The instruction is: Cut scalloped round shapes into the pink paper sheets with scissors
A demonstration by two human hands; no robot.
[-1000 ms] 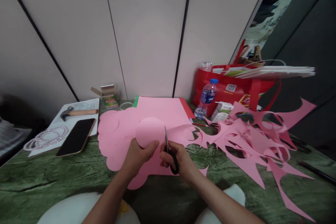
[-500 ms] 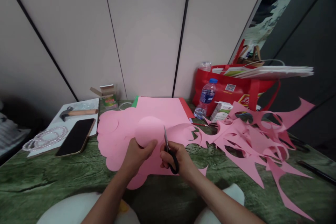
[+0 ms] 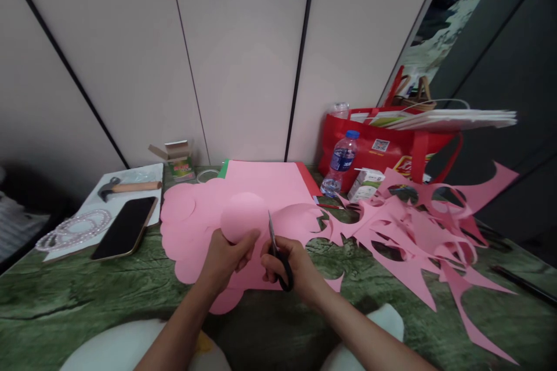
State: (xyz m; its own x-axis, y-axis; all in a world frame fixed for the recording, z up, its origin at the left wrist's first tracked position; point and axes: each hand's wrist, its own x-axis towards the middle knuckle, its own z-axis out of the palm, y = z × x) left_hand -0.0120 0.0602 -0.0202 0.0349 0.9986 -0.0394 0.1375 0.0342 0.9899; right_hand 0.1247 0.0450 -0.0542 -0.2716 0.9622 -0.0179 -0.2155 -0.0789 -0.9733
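Note:
My left hand [image 3: 224, 261] pinches a round pink paper piece [image 3: 241, 217] and holds it up near the table's front middle. My right hand [image 3: 289, 266] grips black-handled scissors [image 3: 278, 255], blades pointing up beside the round piece's right edge. Under both hands lie several cut pink circles [image 3: 187, 226] and a pink paper sheet [image 3: 265, 182].
A heap of pink paper offcuts [image 3: 418, 232] spreads to the right. A water bottle [image 3: 339, 162], a small carton [image 3: 365, 182] and a red bag [image 3: 391, 148] stand behind it. A phone [image 3: 126, 226], a hammer [image 3: 124, 187], beads [image 3: 73, 229] and a small open box [image 3: 178, 159] lie at left on the green table [image 3: 87, 295].
The round piece and the scissors have shifted slightly to the left. Both hands keep their grip.

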